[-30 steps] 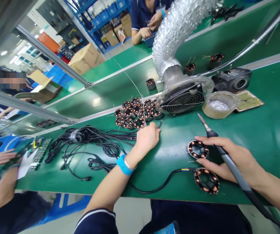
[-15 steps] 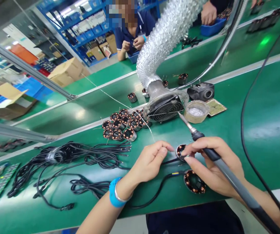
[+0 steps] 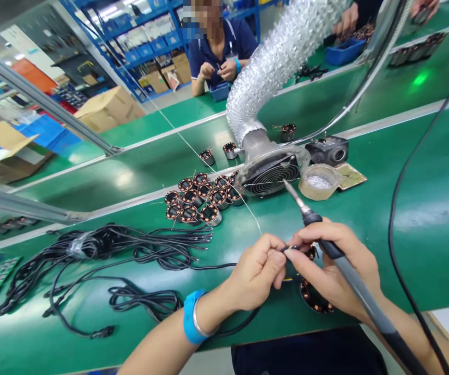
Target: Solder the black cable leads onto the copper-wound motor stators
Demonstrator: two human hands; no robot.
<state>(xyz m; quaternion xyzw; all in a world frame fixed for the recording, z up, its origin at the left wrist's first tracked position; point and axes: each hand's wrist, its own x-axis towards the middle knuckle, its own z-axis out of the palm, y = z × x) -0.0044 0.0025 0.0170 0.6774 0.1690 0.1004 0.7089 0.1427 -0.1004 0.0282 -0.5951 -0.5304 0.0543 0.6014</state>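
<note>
My left hand [image 3: 258, 273], with a blue band at its wrist, is closed around the end of a black cable [image 3: 224, 265]. A thin silvery solder wire [image 3: 253, 216] runs up and away from that hand. My right hand [image 3: 341, 265] grips a soldering iron [image 3: 332, 250], its tip pointing up toward the fan. Its thumb and forefinger also pinch at the cable's end, touching my left fingertips. Behind the right fingers, a copper-wound stator [image 3: 312, 253] is mostly hidden. Below them lies a larger stator ring [image 3: 315, 298], partly covered by the hand.
A fume fan [image 3: 271, 178] on a silver duct [image 3: 253, 99] stands ahead. Beside it are a tub [image 3: 318, 182] of silvery bits and a dark holder [image 3: 328, 150]. Several stators [image 3: 191, 197] cluster left of the fan. Bundled black cables [image 3: 103, 245] lie left. A co-worker [image 3: 222, 52] sits opposite.
My left hand has moved right to meet the right fingers, bringing the cable's end up between them. The right fingers have come off the small stator onto the cable. The view has shifted slightly.
</note>
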